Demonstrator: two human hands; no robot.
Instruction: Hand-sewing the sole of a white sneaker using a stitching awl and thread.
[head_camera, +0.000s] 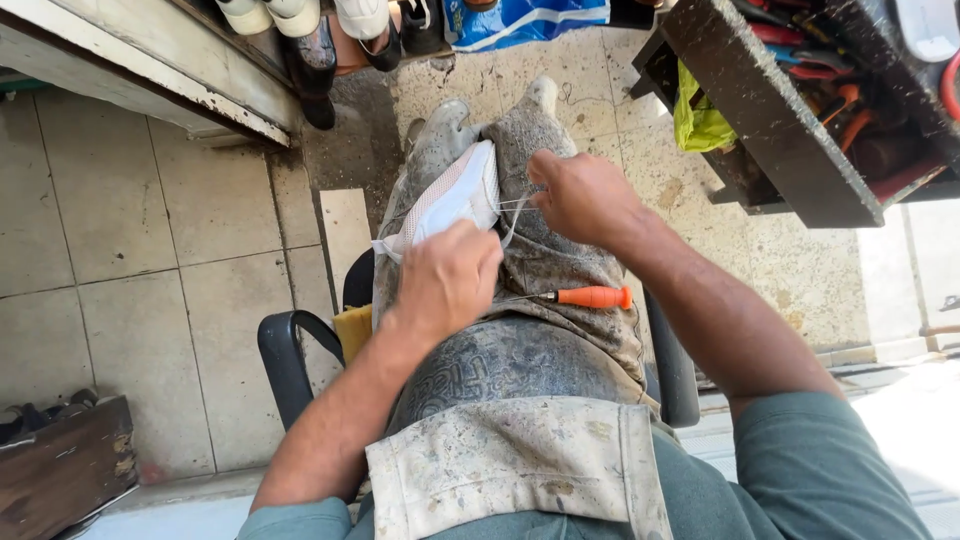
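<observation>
A white shoe with pink mesh (445, 200) lies across my lap, on stained grey trousers (545, 250). My left hand (447, 278) grips the near end of the shoe. My right hand (578, 195) sits just right of the shoe, fingers pinched on a thin white thread (510, 205) that runs to the shoe's edge. An awl with an orange handle (592, 297) rests on my right thigh, its thin metal point facing left. A dirty cloth apron (520, 465) covers my front.
I sit on a black chair with armrests (285, 355). A dark tool tray (780, 110) with orange and red tools stands at upper right, with a yellow-green bag (697, 122) beside it. Shoes (310, 40) line a shelf at top. A wooden box (60, 465) sits lower left.
</observation>
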